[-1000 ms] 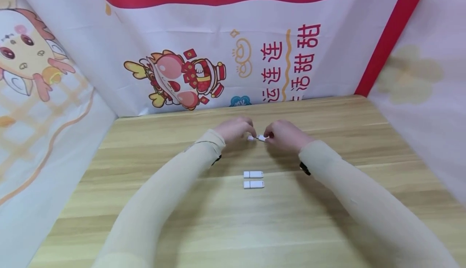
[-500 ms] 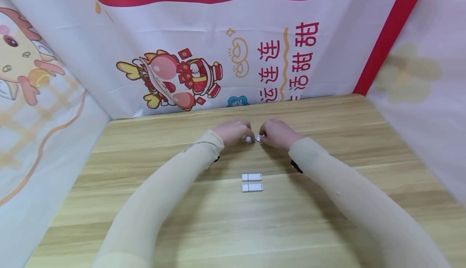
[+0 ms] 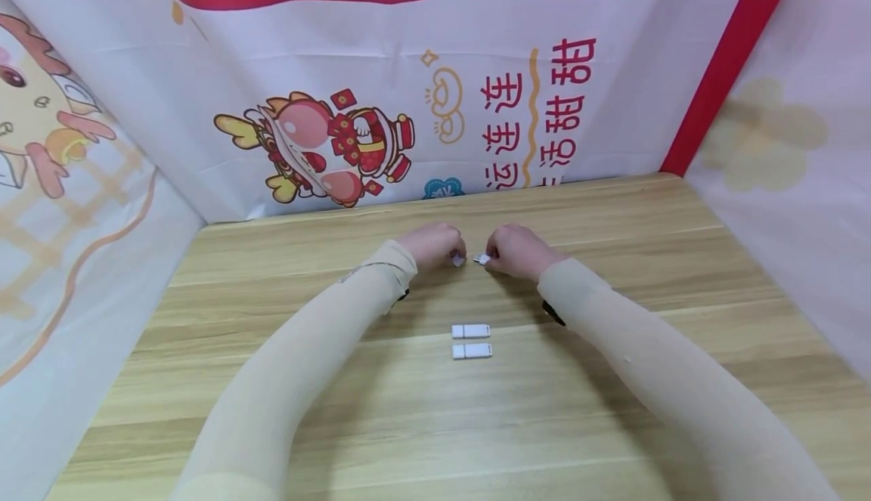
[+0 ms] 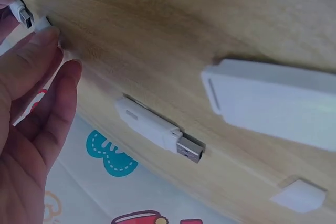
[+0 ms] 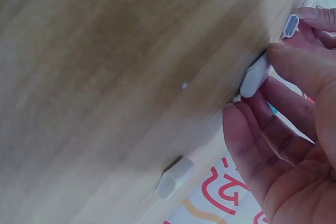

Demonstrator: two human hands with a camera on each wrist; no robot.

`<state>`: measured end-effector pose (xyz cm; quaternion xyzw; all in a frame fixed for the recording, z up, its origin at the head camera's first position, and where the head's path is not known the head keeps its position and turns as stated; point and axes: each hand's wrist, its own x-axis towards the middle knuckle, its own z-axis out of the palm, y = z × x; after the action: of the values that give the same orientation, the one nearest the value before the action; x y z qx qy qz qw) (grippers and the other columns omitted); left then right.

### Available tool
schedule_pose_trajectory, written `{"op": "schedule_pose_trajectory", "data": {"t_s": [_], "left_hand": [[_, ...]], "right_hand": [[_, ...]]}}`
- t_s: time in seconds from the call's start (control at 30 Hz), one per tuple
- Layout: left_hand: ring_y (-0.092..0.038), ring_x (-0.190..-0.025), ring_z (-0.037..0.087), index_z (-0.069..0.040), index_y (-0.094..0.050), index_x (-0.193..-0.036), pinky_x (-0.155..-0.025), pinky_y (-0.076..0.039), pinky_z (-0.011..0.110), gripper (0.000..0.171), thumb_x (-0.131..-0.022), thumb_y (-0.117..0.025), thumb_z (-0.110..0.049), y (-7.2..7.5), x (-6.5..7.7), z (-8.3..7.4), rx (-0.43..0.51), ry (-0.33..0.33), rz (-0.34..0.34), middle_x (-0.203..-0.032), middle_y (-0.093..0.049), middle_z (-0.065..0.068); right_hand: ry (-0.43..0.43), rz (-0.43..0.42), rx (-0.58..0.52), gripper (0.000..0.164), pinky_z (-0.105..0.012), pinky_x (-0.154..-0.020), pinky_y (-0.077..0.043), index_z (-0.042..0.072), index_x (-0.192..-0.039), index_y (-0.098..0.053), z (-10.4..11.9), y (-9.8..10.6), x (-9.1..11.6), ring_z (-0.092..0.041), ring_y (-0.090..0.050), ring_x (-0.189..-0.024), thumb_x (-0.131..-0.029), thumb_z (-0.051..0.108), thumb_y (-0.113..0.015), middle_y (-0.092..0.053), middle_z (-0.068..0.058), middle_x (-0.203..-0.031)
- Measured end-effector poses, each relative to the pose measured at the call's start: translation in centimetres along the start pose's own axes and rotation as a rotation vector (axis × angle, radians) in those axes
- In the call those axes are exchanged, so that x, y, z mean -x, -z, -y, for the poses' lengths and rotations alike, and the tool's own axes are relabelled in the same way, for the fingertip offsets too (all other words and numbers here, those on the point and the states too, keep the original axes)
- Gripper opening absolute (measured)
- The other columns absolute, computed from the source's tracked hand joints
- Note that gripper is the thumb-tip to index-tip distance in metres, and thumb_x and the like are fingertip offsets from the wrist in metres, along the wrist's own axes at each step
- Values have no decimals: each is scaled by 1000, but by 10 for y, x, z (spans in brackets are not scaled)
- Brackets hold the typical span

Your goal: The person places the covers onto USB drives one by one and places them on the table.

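Observation:
Both hands meet at mid-table in the head view. My left hand point(image 3: 444, 250) pinches a small white cap point(image 3: 457, 261). My right hand point(image 3: 500, 255) pinches a white USB drive point(image 3: 481, 259), its end a short gap from the cap. The right wrist view shows my right hand point(image 5: 283, 129) with fingers curled on the drive body point(image 5: 254, 74), and the cap's open mouth point(image 5: 290, 24) beyond it. In the left wrist view my left hand point(image 4: 31, 103) holds the cap point(image 4: 42, 24) at its fingertips, facing the drive's plug point(image 4: 21, 11).
Two white capped drives point(image 3: 471, 331) point(image 3: 472, 351) lie side by side nearer me on the wooden table point(image 3: 612, 380). The left wrist view shows an uncapped drive point(image 4: 157, 129), a larger white drive point(image 4: 273, 103) and a loose cap point(image 4: 299, 195). Printed cloth walls point(image 3: 408, 108) enclose three sides.
Half a second ago the cap and drive were touching between my hands. Now my left hand has drawn slightly left and a gap shows between them. The camera tilted a little.

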<state>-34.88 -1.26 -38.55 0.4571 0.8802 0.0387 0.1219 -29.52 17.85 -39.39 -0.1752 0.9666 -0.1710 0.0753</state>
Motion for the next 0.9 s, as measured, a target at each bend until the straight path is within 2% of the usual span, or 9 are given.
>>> {"op": "schedule_pose_trajectory", "data": {"t_s": [0.17, 0.43, 0.67, 0.9], "left_hand": [[-65, -95, 15, -13, -77, -105, -90, -51, 29, 15, -92, -71, -9, -2, 2, 3, 42, 55, -12, -101, -72, 0], [-62, -83, 11, -15, -77, -95, -81, -51, 27, 6, -89, -75, -16, -11, 1, 11, 151, 131, -37, -88, -69, -5], [-63, -78, 12, -14, -78, -91, -74, -52, 25, 6, -86, -75, -16, -9, 1, 5, 134, 159, -24, -83, -69, -5], [-63, -76, 13, -13, -77, -89, -72, -53, 27, 6, -86, -77, -18, -6, 4, 4, 129, 191, -6, -81, -68, -4]], "right_hand": [[-15, -20, 8, 15, -36, -79, -52, 4, -96, -75, -2, -2, 2, -20, -61, -79, -89, 17, -75, -68, -5, -85], [33, -21, 37, 11, -37, -76, -53, 5, -88, -74, -2, -5, 5, -20, -61, -75, -89, 16, -74, -66, -3, -79], [34, 6, 56, 9, -34, -70, -52, 5, -83, -70, 5, -3, 10, -20, -58, -69, -87, 12, -74, -62, -3, -75], [-22, 61, 62, 12, -33, -70, -52, 7, -89, -68, 9, 3, 19, -20, -59, -73, -81, 7, -77, -62, -3, -80]]}}
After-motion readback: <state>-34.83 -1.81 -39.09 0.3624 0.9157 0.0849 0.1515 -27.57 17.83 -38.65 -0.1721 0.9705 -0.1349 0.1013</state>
